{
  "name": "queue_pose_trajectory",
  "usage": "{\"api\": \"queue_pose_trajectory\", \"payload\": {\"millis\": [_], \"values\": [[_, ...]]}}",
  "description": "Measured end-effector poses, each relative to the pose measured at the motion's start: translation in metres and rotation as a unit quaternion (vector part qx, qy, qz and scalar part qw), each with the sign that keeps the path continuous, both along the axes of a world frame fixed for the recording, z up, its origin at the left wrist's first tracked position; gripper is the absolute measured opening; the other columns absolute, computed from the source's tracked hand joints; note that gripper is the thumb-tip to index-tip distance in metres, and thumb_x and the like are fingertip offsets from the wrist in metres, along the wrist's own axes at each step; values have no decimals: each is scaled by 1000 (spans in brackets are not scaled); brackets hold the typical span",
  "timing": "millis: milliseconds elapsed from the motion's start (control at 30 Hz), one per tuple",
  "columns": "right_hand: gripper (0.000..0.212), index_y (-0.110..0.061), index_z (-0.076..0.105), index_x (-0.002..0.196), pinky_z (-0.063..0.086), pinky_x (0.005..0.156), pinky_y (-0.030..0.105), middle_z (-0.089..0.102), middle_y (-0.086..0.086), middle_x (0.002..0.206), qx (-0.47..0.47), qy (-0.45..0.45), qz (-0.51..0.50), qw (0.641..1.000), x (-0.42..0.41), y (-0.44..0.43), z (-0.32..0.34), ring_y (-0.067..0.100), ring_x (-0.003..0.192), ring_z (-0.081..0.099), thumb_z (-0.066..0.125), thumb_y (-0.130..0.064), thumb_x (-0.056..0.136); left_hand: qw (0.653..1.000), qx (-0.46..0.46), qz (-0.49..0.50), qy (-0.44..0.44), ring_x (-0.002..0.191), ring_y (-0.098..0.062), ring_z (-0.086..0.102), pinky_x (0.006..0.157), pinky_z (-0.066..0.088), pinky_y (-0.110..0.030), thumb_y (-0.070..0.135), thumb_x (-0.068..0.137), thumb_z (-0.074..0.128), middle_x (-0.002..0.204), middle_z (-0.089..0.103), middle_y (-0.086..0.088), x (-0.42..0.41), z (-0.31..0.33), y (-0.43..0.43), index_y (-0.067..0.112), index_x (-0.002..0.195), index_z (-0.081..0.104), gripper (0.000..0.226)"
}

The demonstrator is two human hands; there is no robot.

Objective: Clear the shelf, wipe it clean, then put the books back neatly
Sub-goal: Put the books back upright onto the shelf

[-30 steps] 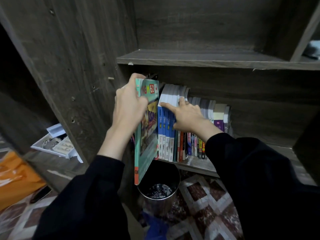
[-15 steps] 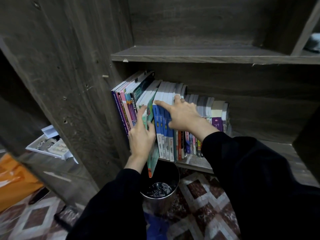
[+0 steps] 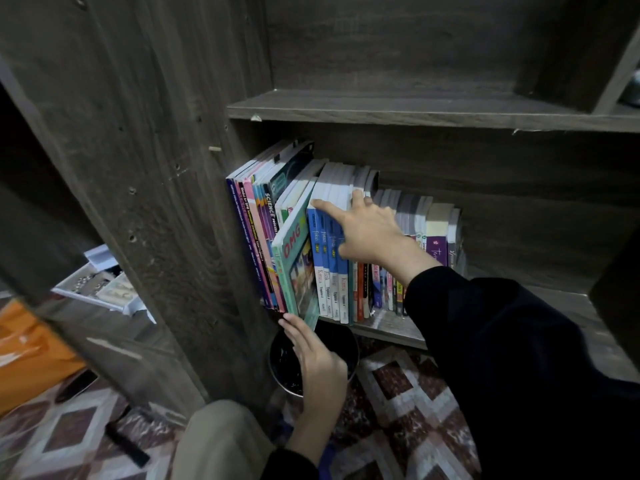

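Note:
A dark wooden shelf (image 3: 391,329) holds a row of upright books. A thin teal book (image 3: 294,258) leans between the pink and purple books (image 3: 258,237) on the left and the blue-spined books (image 3: 329,271) on the right, its lower corner sticking out past the shelf edge. My left hand (image 3: 317,365) is below the shelf edge, fingers straight, fingertips touching the teal book's bottom corner. My right hand (image 3: 367,230) presses flat on the blue-spined books, forefinger stretched toward their left edge, thumb over their tops. Smaller books (image 3: 436,233) stand further right.
A round metal bin (image 3: 348,344) stands on the patterned floor under the shelf, partly behind my left hand. The shelf above (image 3: 415,114) is bare. A white tray (image 3: 100,289) and an orange bag (image 3: 27,355) lie at the left, beyond the cabinet's side panel (image 3: 145,202).
My left hand brought the teal book into the gap in the row, then slid down from its cover to its bottom corner. My right hand stayed on the blue books.

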State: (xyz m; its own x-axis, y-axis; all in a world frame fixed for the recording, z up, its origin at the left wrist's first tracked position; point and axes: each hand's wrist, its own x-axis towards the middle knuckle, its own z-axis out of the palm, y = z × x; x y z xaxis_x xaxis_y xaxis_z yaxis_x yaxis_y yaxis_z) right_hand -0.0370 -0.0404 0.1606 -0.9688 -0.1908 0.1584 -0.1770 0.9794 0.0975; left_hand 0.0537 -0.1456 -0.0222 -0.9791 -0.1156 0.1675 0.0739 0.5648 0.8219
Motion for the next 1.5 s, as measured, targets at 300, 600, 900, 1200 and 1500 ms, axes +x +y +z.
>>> {"api": "queue_pose_trajectory", "payload": {"millis": [300, 600, 900, 1200, 1500], "values": [[85, -42, 3, 149, 44, 85, 41, 28, 23, 141, -3, 9, 4, 1000, -3, 0, -4, 38, 123, 43, 55, -25, 84, 977, -13, -81, -198, 138, -39, -30, 115, -6, -47, -3, 88, 42, 152, -29, -22, -64, 49, 5, 11, 147, -24, 90], [97, -33, -7, 152, 47, 78, 35, 28, 15, 148, -86, 16, 22, 996, 1, 8, -7, 29, 116, 50, 58, -17, 81, 959, 43, -102, -262, 141, -33, -28, 116, -3, -49, 3, 91, 41, 155, -26, -15, -72, 65, 5, 22, 146, -26, 89], [76, -29, 22, 147, 43, 84, 33, 54, 7, 135, -252, -18, 10, 968, -2, 38, -3, 27, 115, 56, 55, -1, 85, 973, -123, -25, 195, 144, -22, -22, 114, -14, -35, 18, 93, 57, 158, -14, -8, -68, 96, -8, 22, 152, 3, 80], [74, -30, 26, 146, 41, 80, 29, 55, 9, 135, -255, -32, 30, 966, -2, 41, 2, 23, 102, 57, 54, -5, 83, 909, -341, -78, 228, 146, -21, 12, 112, -19, -40, 49, 80, 63, 154, 28, -6, -114, 134, -9, 18, 151, 15, 91], [75, -30, 23, 147, 38, 78, 27, 56, 8, 132, -239, -32, 32, 970, -3, 39, 0, 22, 98, 57, 58, -11, 84, 871, -414, -75, 255, 139, -25, 27, 115, -10, -47, 59, 80, 58, 145, 34, -10, -123, 132, -14, 16, 151, 17, 93]]}}
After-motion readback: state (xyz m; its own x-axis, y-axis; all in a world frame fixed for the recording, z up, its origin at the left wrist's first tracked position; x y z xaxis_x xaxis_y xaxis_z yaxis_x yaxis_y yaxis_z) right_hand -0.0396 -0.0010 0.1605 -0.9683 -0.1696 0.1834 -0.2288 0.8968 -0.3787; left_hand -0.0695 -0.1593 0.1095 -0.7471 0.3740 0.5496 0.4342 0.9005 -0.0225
